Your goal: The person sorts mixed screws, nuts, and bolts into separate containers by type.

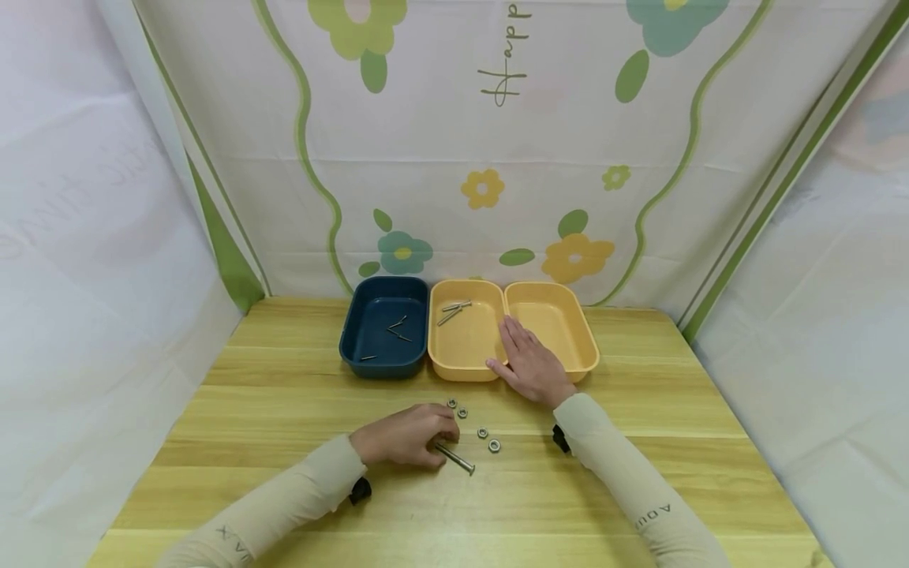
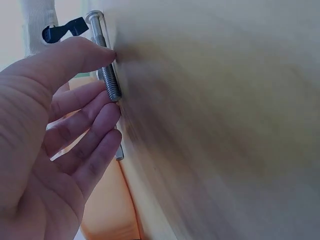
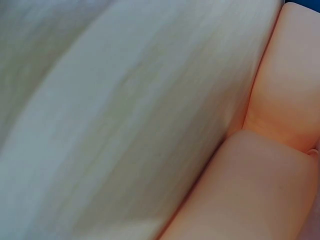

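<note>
My left hand [image 1: 408,435] is low over the table, its thumb and fingers curled about the threaded end of a bolt [image 1: 456,458]. In the left wrist view the bolt [image 2: 109,75] passes behind the thumb, close against the tabletop. Several hex nuts [image 1: 494,446] lie loose just beyond and to the right of that hand. My right hand [image 1: 533,369] rests with fairly straight fingers over the adjoining rims of the middle yellow tray [image 1: 469,374] and the right yellow tray [image 1: 585,335]. The right wrist view shows tray walls [image 3: 245,190], but not the fingers.
At the left of the row stands a dark blue tray [image 1: 390,371] with several small thin screws [image 1: 400,334]. The middle yellow tray holds several longer bolts [image 1: 450,315]. Behind the wooden table [image 1: 284,355] hangs a flower-printed cloth [image 1: 426,158], with more cloth at both sides.
</note>
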Available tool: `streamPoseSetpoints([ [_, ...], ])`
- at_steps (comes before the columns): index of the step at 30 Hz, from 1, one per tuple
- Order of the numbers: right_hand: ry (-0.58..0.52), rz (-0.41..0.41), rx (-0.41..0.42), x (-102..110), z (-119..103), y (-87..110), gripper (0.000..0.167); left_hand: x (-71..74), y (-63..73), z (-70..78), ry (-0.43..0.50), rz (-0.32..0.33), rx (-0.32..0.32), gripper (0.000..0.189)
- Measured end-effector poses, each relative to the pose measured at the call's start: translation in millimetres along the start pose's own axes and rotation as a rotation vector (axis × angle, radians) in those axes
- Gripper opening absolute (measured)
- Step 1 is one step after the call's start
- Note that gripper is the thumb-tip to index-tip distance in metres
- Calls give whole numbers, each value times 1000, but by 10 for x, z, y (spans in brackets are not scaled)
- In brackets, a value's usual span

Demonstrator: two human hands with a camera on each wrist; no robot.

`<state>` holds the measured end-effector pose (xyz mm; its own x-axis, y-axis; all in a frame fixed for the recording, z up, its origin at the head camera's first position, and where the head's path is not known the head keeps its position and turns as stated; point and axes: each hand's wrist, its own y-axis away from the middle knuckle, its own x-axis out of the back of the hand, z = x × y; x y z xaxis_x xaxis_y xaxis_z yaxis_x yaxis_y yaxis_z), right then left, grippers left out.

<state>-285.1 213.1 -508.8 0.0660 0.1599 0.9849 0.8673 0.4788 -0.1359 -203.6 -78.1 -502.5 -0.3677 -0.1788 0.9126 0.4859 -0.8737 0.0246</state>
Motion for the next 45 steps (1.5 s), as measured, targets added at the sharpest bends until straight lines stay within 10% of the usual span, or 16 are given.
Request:
streamPoseSetpoints([
  [23, -17, 7, 5, 24, -15, 17, 86, 140, -73, 24, -21, -47, -160, 10],
  [45, -24, -2, 4, 34, -22, 11, 85, 788, -88, 7, -22, 25, -114, 5],
])
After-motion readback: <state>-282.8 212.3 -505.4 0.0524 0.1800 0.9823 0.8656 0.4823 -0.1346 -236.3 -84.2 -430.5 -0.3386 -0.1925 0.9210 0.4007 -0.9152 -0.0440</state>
